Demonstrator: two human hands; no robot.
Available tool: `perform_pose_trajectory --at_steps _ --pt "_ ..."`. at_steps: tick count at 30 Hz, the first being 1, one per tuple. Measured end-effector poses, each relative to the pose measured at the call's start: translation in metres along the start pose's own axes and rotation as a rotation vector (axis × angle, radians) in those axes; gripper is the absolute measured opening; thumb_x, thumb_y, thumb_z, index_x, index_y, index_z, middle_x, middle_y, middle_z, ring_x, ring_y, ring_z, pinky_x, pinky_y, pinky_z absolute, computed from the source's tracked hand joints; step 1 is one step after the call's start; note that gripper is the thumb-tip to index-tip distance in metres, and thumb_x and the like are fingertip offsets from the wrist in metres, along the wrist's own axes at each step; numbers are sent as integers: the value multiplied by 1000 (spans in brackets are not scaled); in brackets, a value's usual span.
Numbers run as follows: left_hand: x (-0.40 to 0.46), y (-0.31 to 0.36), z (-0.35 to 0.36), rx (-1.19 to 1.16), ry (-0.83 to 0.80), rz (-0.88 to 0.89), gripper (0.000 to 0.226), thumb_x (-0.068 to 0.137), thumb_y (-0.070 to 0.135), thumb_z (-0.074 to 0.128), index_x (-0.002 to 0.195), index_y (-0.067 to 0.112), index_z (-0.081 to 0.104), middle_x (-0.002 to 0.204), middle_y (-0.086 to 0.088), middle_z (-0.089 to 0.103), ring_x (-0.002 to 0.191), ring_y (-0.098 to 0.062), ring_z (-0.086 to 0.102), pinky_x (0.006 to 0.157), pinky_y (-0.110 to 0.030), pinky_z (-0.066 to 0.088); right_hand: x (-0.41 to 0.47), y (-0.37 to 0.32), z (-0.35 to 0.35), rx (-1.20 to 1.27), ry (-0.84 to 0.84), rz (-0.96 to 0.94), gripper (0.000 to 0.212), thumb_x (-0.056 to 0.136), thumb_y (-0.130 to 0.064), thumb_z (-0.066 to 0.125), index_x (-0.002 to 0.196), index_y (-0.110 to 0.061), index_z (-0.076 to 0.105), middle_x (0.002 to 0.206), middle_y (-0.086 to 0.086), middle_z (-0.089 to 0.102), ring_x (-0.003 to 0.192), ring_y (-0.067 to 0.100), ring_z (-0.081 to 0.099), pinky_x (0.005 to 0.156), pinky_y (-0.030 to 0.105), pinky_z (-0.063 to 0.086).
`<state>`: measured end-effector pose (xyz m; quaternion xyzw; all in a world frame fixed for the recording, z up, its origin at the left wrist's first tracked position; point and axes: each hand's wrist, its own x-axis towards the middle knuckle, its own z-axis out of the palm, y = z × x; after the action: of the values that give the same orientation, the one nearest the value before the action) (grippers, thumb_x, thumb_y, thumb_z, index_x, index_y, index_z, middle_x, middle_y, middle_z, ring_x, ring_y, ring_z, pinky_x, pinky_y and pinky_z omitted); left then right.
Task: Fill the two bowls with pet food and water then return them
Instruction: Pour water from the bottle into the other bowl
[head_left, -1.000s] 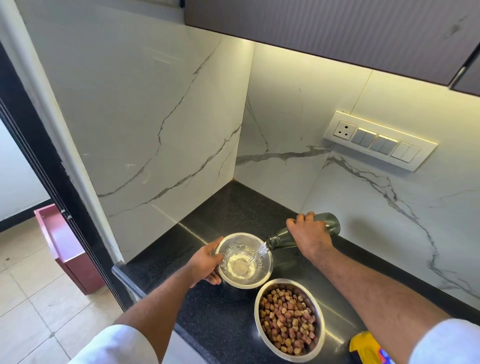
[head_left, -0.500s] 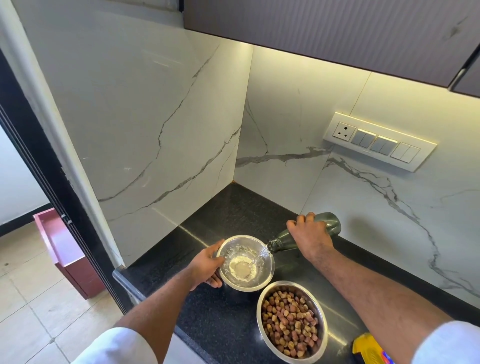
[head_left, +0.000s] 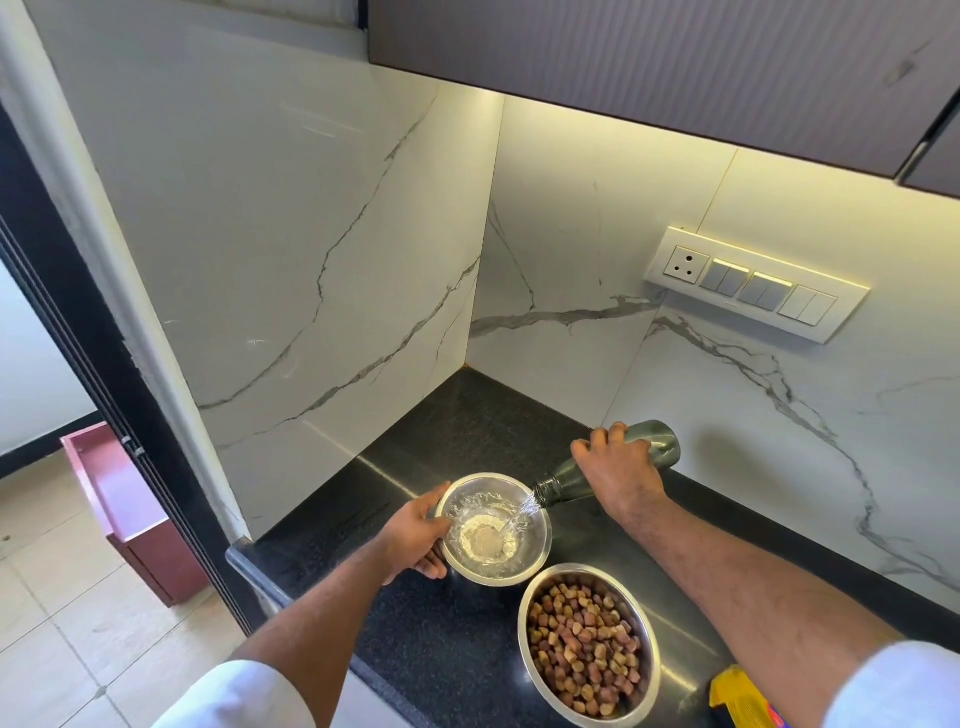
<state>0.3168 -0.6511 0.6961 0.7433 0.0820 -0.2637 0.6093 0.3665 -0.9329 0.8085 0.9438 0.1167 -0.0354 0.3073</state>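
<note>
still pouring, right hand (head_left: 618, 470) gripping tilted bottle (head_left: 655, 447), left hand (head_left: 415, 535) holding water bowl (head_left: 537, 551), unmoved

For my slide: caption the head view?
Right hand pours bottle water into steel bowl, left hand steadying it.

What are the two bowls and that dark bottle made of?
Both the water bowl and the food bowl look like polished steel: silvery walls with bright mirror-like glints. The bottle seems to be dark green see-through glass or plastic; its glossy shine fits either, so I cannot tell which.
</note>
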Motion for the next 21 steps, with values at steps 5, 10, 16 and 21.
perform_pose_trajectory --at_steps 5,10,16,21 --pt "1 -2 0 -27 -5 -3 66 107 21 53 163 35 20 86 -13 80 61 -19 74 56 -31 63 -2 -1 -2 -3 -6 -2 80 80 -27 84 145 -15 39 145 22 48 140 43 43 102 58 53" --pt "0 -2 -2 -33 -22 1 66 107 19 52 163 34 21 90 -13 81 62 -19 74 58 -32 63 -4 -4 -3 7 -11 11 78 82 -26 83 146 -16 39 146 22 48 140 42 43 103 58 53" --pt "-1 0 -3 -59 -41 1 67 107 17 52 163 34 20 88 -13 80 61 -19 72 58 -32 63 -7 -9 1 101 -20 42 79 81 -29 85 145 -18 40 143 17 51 138 38 45 99 53 56" --pt "-1 0 -4 -58 -47 0 68 107 15 52 163 34 20 84 -16 80 60 -20 73 57 -32 63 -12 -13 11 159 -19 53 77 80 -28 85 143 -20 42 137 14 55 131 35 50 89 47 59"
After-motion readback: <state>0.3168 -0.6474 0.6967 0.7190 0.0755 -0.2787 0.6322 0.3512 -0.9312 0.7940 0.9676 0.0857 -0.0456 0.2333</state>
